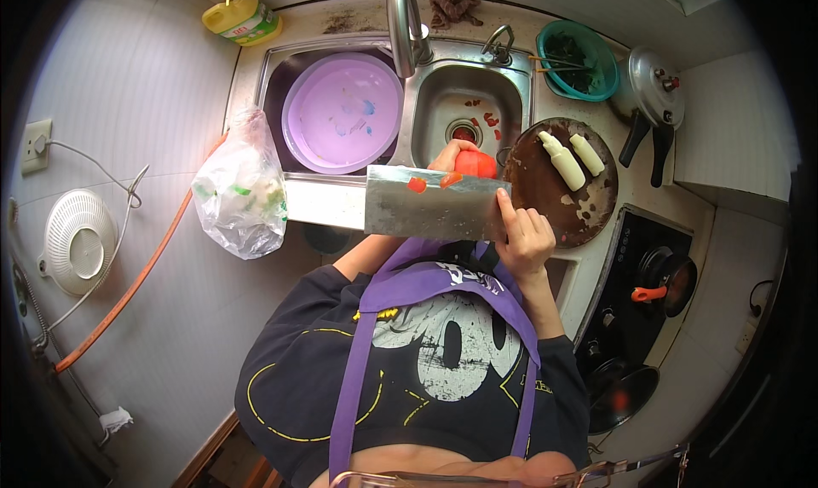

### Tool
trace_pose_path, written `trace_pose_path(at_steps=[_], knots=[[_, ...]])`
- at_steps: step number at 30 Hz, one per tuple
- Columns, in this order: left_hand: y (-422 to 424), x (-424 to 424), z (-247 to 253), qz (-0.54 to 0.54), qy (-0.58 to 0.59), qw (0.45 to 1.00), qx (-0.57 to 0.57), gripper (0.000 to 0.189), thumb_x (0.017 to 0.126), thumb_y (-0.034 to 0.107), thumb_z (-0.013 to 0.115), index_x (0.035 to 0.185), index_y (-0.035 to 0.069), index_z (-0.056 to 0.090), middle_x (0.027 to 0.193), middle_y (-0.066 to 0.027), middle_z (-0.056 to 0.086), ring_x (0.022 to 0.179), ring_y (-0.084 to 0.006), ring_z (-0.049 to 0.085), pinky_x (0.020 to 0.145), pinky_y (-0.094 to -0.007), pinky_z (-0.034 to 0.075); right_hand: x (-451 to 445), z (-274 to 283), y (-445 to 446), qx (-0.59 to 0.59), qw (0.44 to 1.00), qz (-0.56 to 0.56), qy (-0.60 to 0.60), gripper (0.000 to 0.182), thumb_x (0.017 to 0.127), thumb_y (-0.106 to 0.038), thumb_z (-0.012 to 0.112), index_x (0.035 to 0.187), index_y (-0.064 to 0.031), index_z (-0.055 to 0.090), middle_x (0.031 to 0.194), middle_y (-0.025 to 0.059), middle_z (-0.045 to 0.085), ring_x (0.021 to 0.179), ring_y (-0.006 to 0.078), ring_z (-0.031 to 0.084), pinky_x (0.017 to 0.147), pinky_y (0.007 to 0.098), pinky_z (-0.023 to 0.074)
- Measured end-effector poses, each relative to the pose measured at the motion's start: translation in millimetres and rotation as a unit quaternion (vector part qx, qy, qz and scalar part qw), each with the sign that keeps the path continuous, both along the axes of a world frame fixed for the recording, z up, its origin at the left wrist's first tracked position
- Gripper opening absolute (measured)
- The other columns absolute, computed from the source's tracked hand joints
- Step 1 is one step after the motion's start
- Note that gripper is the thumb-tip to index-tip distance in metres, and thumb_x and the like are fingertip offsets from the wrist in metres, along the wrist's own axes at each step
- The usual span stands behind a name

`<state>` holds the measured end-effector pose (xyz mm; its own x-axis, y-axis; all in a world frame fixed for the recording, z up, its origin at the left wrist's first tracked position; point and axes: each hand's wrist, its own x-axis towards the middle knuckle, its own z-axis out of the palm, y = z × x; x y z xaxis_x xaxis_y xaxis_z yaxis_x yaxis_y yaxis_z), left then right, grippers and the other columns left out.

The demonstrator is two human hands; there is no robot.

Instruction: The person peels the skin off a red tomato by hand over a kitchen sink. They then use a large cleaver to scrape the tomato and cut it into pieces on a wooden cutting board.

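My left hand (pixel 452 154) grips a red, peeled-looking tomato (pixel 476 164) above the front edge of the right sink basin (pixel 429 111). In my right hand (pixel 525 232) is a broad cleaver (pixel 428 213), its index finger laid along the metal blade; the handle is hidden. Two bits of red peel (pixel 416 185) cling to the blade near its far edge, which lies close to the tomato. More red scraps (pixel 491 120) lie in the basin around the drain. On the round wooden chopping board (pixel 556 213) to the right rest two pale, peeled vegetable pieces (pixel 562 162).
A purple basin (pixel 297 114) of water fills the left sink, under the faucet (pixel 401 34). A plastic bag (pixel 239 200) hangs at the left. Behind the board are a teal bowl (pixel 607 72) with chopsticks and a pressure cooker (pixel 652 85). The stove (pixel 623 283) holds pans.
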<state>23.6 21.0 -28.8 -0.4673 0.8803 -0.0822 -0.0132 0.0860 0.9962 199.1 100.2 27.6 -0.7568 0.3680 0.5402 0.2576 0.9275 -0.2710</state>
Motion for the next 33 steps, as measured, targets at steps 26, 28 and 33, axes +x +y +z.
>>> trace_pose_path(at_steps=[26,28,33], knots=[[0,1,-17,0.023,-0.085,0.995,0.049,0.051,0.082,0.025,0.072,0.121,0.006,0.045,0.11,-0.0066,0.055,0.1,-0.0146,0.057,0.089,-0.0295,0.047,-4,-5,3,-0.075,0.997,0.001,-0.012,0.062,0.057,0.004,0.06,0.118,-0.0049,0.064,0.063,0.0062,0.048,0.055,0.0231,0.049,0.053,0.0345,0.0404],[-5,1,3,0.032,-0.116,0.991,0.064,0.051,0.08,0.023,0.073,0.12,0.005,0.046,0.108,-0.0061,0.055,0.098,-0.0143,0.058,0.088,-0.0296,0.048,-2,-11,10,-0.106,0.994,-0.009,0.006,0.061,0.057,0.005,0.059,0.118,-0.0047,0.064,0.065,0.0077,0.051,0.056,0.0249,0.052,0.054,0.0364,0.0426],[-7,0,30,0.012,0.033,0.996,0.082,0.064,0.069,0.004,0.078,0.124,0.001,0.045,0.112,-0.009,0.057,0.105,-0.0176,0.057,0.09,-0.0306,0.047,13,-39,37,-0.195,0.973,-0.124,0.006,0.053,0.067,0.001,0.063,0.119,-0.0103,0.063,0.078,0.0154,0.066,0.066,0.0331,0.063,0.059,0.0396,0.0486]])
